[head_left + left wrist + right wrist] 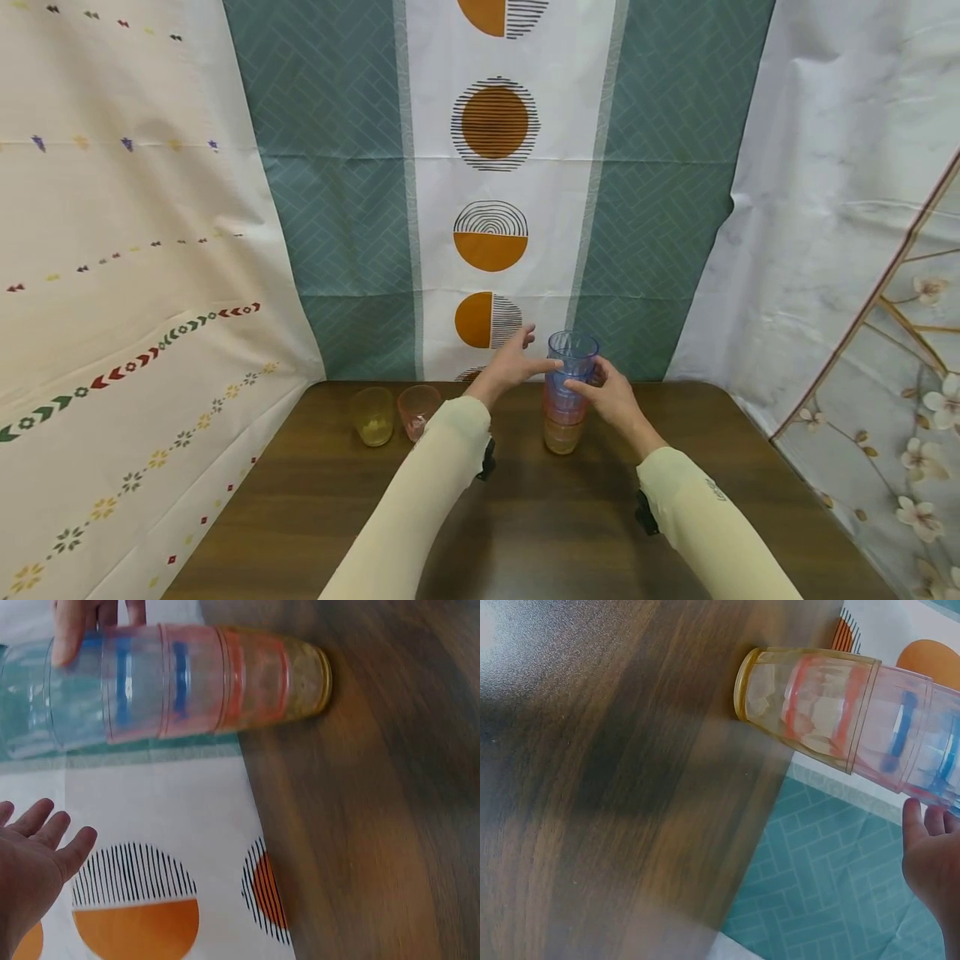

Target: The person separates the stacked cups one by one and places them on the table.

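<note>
The right hand (613, 400) holds the stack of cups (566, 402) by its blue upper part, thumb on one side and fingers round the other, probably to steady so tall a column, whose amber bottom cup (562, 439) stands upright on the counter (555, 533) below that hand. The left hand (513, 364), fingers spread and holding nothing, hovers beside the top, perhaps ready to guard it. Left of that hand sit a yellow cup (372, 421) and a pink cup (417, 407), side by side.
</note>
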The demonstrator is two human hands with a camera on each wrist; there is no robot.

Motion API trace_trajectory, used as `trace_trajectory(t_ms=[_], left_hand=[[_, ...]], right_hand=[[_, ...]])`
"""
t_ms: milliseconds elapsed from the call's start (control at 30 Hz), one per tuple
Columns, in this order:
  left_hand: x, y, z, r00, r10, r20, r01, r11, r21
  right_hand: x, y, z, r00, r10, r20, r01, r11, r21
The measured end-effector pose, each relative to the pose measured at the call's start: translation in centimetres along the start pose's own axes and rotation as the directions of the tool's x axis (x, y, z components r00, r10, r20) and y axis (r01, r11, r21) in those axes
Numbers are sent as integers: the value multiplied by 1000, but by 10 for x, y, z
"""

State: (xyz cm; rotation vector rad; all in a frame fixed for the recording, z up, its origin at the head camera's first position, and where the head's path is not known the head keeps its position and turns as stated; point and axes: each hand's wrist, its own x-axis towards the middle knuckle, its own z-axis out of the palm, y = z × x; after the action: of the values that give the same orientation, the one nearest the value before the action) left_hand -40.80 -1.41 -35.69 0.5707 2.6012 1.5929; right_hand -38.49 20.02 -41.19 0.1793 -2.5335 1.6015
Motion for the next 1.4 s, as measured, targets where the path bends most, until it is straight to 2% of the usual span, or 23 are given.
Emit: trace_trajectory(t_ms=[200, 700, 900, 1100, 1267, 1400], left_hand=[[6, 6, 15, 1000, 8, -2, -8, 999, 43], [13, 6, 32, 1000, -24, -16, 24, 1000, -13], [14, 7, 34, 998, -41, -40, 41, 999, -6], [16, 8, 33, 998, -33, -53, 34, 999, 19], [14, 12, 30, 996, -48, -71, 47, 999, -15], [15, 21, 24, 995, -39, -95, 33, 997, -68]], right_hand=[[0, -1, -1, 1000, 5, 2, -5, 1000, -5], [1, 1, 0, 999, -33, 14, 33, 999, 19], [1, -1, 0, 999, -28, 19, 28, 999, 30], [2, -1, 2, 1000, -6, 11, 6, 999, -48], [3, 3, 2, 999, -4, 32, 6, 998, -62], [2, 5, 1, 1000, -4, 25, 5, 999, -37]])
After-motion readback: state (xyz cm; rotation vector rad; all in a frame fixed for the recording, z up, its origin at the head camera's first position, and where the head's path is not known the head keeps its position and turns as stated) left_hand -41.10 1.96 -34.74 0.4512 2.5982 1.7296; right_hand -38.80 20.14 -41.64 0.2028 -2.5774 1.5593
